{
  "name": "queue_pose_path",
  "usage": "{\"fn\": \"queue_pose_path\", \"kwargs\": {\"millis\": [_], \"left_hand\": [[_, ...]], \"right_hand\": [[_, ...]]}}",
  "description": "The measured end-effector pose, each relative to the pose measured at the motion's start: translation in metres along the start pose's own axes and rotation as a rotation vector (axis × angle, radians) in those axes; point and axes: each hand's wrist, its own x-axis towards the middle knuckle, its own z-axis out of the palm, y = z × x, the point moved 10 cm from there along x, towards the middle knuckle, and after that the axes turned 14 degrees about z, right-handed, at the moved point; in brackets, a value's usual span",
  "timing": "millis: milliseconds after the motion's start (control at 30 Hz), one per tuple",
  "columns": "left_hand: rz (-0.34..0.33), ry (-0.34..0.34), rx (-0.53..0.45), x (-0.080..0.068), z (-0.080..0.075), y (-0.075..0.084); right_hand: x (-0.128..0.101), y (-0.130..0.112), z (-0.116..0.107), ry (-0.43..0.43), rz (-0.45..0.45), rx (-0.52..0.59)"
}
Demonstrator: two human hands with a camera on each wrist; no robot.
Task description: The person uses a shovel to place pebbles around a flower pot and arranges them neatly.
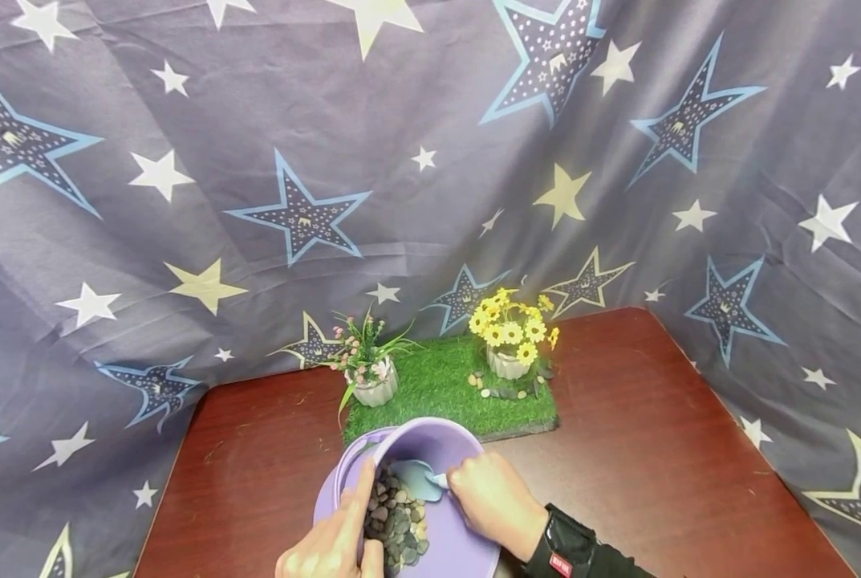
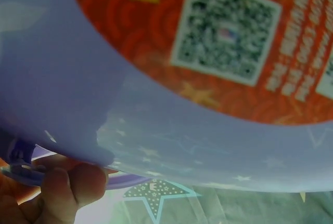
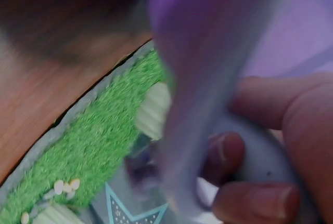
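A purple bucket (image 1: 448, 440), tilted so that its mouth shows, is at the bottom centre of the head view. Grey and tan pebbles (image 1: 400, 522) lie inside it. My left hand (image 1: 336, 542) grips the rim on the left side; the left wrist view has its curled fingers (image 2: 73, 187) at the rim, under the bucket's outer wall. In my right hand (image 1: 498, 498) is the handle of a small blue shovel (image 1: 416, 479), its blade among the pebbles. Close up in the right wrist view, the fingers (image 3: 260, 203) curl round the pale handle (image 3: 265, 156).
Behind the bucket a mat of artificial grass (image 1: 437, 373) lies on the brown table (image 1: 647, 449). It bears a pot of pink flowers (image 1: 374, 385) and a pot of yellow flowers (image 1: 508, 363) with pebbles (image 1: 504, 392) around it. A star-printed curtain (image 1: 401, 193) hangs behind.
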Motion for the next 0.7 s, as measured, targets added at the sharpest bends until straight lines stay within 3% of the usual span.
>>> {"fn": "queue_pose_path", "kwargs": {"millis": [200,400,500,700], "left_hand": [[0.019,0.026,-0.009,0.006,-0.004,0.001],[0.086,0.101,-0.006,0.029,-0.018,0.014],[0.085,0.086,-0.004,0.031,-0.017,0.014],[0.020,-0.039,-0.004,0.010,-0.001,0.005]], "right_hand": [[0.000,0.006,0.003,-0.133,0.013,0.115],[-0.003,0.016,0.009,-0.263,0.074,0.250],[-0.004,0.022,0.012,-0.332,0.113,0.325],[-0.010,0.020,0.018,-0.429,0.123,0.392]]}}
